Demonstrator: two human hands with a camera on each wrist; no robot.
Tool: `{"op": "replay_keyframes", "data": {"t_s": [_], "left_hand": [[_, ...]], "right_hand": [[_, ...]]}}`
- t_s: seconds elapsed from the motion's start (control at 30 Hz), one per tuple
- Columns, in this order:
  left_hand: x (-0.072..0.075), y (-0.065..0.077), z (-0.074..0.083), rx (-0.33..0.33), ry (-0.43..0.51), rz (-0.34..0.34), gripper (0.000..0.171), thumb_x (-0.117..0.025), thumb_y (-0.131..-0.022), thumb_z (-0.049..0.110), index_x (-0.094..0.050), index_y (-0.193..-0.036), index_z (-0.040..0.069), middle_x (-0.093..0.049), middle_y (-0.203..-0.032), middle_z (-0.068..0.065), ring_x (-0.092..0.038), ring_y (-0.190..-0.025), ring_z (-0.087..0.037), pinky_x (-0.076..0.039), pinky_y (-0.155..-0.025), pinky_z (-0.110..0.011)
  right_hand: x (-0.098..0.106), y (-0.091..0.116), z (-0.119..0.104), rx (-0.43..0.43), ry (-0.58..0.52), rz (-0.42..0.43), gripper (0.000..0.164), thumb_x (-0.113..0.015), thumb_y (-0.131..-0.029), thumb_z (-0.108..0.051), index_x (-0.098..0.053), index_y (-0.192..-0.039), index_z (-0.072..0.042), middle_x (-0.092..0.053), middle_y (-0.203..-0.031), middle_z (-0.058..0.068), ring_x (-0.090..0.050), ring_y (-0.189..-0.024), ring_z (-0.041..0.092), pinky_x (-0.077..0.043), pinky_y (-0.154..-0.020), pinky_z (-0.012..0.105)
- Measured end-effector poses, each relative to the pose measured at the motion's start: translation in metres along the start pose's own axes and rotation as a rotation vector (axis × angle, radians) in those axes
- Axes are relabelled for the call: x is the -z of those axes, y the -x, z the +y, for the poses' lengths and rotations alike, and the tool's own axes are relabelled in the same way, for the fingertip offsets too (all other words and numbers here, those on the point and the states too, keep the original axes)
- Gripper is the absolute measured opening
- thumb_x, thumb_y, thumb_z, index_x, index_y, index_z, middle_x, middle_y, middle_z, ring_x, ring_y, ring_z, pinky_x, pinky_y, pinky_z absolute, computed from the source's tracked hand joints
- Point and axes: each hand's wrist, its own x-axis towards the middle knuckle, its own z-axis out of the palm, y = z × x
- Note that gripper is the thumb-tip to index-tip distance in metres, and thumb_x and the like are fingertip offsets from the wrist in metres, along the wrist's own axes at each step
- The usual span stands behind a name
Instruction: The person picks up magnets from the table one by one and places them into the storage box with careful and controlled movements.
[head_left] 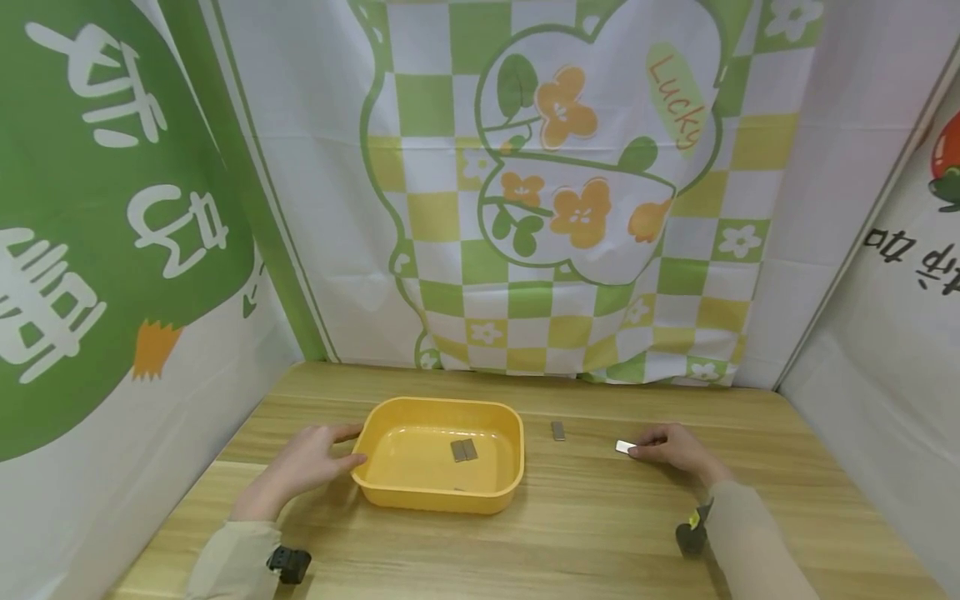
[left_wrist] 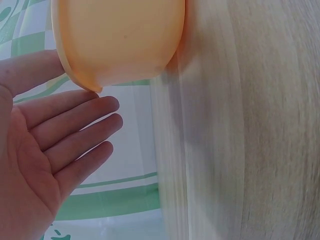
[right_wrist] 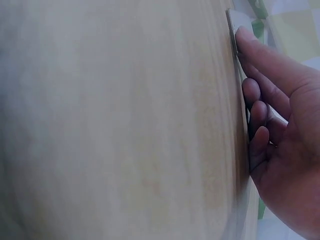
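A yellow plastic tray stands on the table, and my left hand holds its left end. The thumb laps over the rim, the index fingertip meets the far corner, and the other fingers stretch out loosely beside it. Two grey rectangular plates lie side by side in the tray, with a thin sliver of something near its front wall. My right hand pinches a small flat shiny rectangular plate low at the tabletop; thumb and index finger are at its end. Its other fingers are bent against the table.
Another grey rectangular plate lies on the wooden table between the tray and my right hand. Printed curtains hang behind the table and at both sides. A small black device sits on each wrist.
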Motion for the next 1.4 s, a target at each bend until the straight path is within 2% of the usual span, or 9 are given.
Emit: {"op": "replay_keyframes", "data": {"t_s": [0.33,0.93,1.17,1.4], "left_hand": [[0.0004,0.0001,0.0009,0.004,0.003,0.003,0.050,-0.069,-0.086,0.029,-0.060,-0.124,-0.001,-0.063,-0.122,-0.020,-0.059,-0.112,-0.040,-0.047,-0.095,-0.056],[0.0013,-0.0004,0.0020,0.010,0.002,-0.004,0.050,-0.069,-0.085,0.029,-0.060,-0.124,-0.001,-0.063,-0.122,-0.021,-0.059,-0.111,-0.041,-0.047,-0.094,-0.056],[0.0020,-0.0007,0.0025,0.012,0.001,-0.008,0.050,-0.069,-0.085,0.028,-0.060,-0.124,-0.001,-0.063,-0.122,-0.020,-0.059,-0.111,-0.041,-0.047,-0.094,-0.056],[0.0000,-0.0008,0.0005,0.011,0.003,-0.008,0.050,-0.069,-0.085,0.030,-0.060,-0.125,0.000,-0.063,-0.122,-0.019,-0.059,-0.112,-0.040,-0.047,-0.094,-0.056]], "right_hand": [[-0.0008,0.0008,-0.0024,0.020,0.029,0.004,0.031,-0.070,-0.084,-0.035,-0.072,-0.095,-0.006,-0.069,-0.095,0.005,-0.058,-0.087,0.015,-0.048,-0.075,0.030],[-0.0017,-0.0014,0.0008,-0.028,-0.022,-0.002,0.034,-0.070,-0.084,-0.035,-0.071,-0.098,-0.005,-0.069,-0.095,0.005,-0.057,-0.087,0.016,-0.048,-0.076,0.029],[-0.0009,-0.0011,-0.0002,0.005,-0.011,0.005,0.033,-0.069,-0.085,-0.036,-0.072,-0.097,-0.005,-0.069,-0.093,0.005,-0.057,-0.085,0.015,-0.047,-0.075,0.029],[0.0014,0.0014,-0.0029,-0.036,-0.041,0.006,0.036,-0.069,-0.085,-0.038,-0.071,-0.102,-0.006,-0.068,-0.096,0.004,-0.057,-0.087,0.016,-0.048,-0.076,0.030]]}}
